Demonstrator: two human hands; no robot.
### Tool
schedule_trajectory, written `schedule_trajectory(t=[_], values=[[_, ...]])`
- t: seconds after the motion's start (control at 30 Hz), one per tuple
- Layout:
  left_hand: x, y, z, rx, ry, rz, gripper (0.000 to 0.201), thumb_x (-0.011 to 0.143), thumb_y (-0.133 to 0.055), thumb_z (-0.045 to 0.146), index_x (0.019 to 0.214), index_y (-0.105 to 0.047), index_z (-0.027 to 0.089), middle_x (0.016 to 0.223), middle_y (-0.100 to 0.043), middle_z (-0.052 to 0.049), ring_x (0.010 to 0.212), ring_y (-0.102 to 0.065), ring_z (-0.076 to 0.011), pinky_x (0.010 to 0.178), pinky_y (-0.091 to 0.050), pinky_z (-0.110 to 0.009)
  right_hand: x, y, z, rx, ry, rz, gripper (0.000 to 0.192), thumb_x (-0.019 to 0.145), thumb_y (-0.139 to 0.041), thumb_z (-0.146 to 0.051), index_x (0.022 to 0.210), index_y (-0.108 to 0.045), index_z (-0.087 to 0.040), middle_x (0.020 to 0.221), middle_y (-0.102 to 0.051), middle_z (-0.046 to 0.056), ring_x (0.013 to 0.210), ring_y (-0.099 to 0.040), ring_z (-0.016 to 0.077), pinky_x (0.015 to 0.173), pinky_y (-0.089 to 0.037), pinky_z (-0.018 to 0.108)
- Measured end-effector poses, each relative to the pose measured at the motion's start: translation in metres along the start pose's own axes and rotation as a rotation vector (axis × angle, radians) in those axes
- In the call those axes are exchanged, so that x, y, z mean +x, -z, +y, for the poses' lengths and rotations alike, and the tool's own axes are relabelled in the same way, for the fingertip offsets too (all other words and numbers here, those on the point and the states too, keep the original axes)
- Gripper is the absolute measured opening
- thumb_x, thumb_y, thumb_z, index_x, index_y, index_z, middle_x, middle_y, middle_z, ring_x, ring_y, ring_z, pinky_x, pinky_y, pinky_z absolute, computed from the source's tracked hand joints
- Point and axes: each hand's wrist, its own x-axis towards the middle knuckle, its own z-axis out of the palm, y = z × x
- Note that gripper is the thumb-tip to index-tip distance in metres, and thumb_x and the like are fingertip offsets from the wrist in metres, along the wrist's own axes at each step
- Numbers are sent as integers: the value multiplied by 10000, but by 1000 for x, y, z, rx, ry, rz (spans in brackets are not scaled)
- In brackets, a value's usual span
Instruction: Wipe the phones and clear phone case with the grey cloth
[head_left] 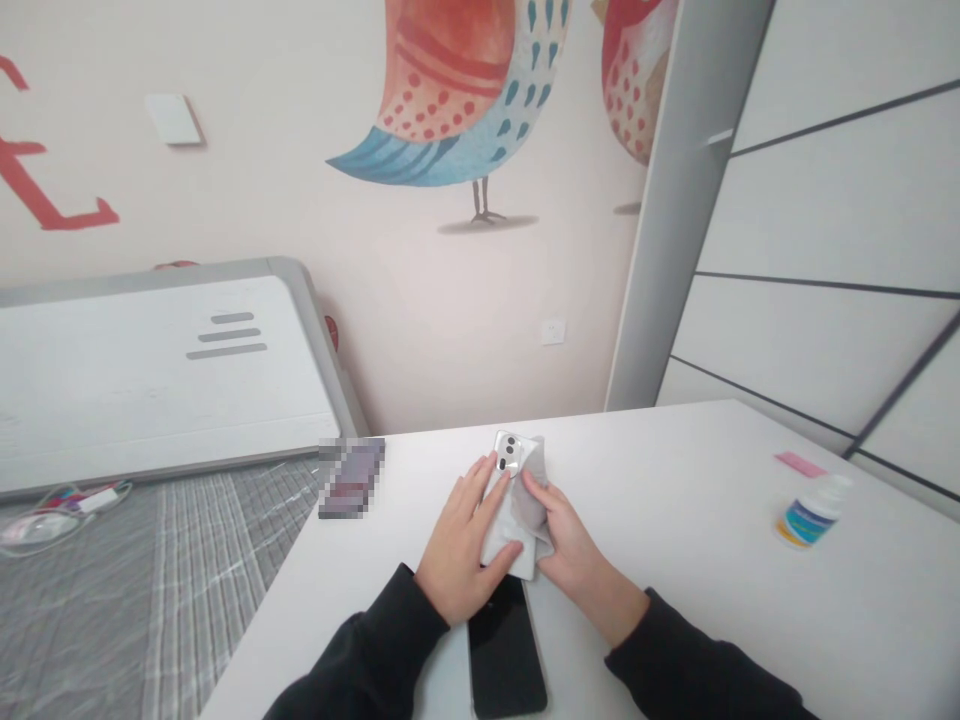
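Note:
A white smartphone (507, 528) lies camera side up on the white table (645, 520). My left hand (466, 545) holds it, fingers stretched along its left side and thumb across its lower back. A light grey cloth (531, 500) covers part of the phone's right side. My right hand (571, 545) pinches this cloth between thumb and fingers against the phone's back. Below the white phone is a black smartphone (508, 655), screen up, its top end partly hidden by my left hand and the white phone.
A pixelated flat object (352, 478) lies at the table's left edge. On the right stand a white bottle with a blue and yellow label (811, 515) and, behind it, a pink strip (800, 464). A bed with a grey striped cover (202, 570) adjoins the left; a cabinet (832, 220) rises at right.

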Motion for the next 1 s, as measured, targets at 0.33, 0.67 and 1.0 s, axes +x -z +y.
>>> schedule_trajectory(t=[0.33, 0.67, 1.0], values=[[10, 14, -2, 269, -101, -263, 1186, 746, -585, 875, 1611, -320, 110, 1687, -204, -301, 1602, -129, -448, 1219, -156, -751, -14, -22, -15, 110, -106, -174, 510, 950, -534, -642, 1182, -737, -235, 1166, -791, 97, 1178, -703, 302, 1007, -544, 472], [3, 10, 11, 208, -244, 23, 682, 914, -651, 520, 1498, -522, 193, 1573, -490, -251, 1465, -468, -415, 1197, -346, -628, 2, -6, -19, 58, -7, -67, 485, 822, -746, -703, 690, -652, -246, 634, -683, -41, 625, -678, 144, 681, -586, 262], [11, 8, 19, -455, 466, 239, 382, 998, -473, 551, 895, -599, 205, 732, -650, -29, 635, -675, -209, 599, -542, -318, 6, 7, -15, -29, 3, 56, 260, 845, -833, -433, 899, -741, -196, 783, -804, 43, 712, -770, 251, 705, -614, 365]])
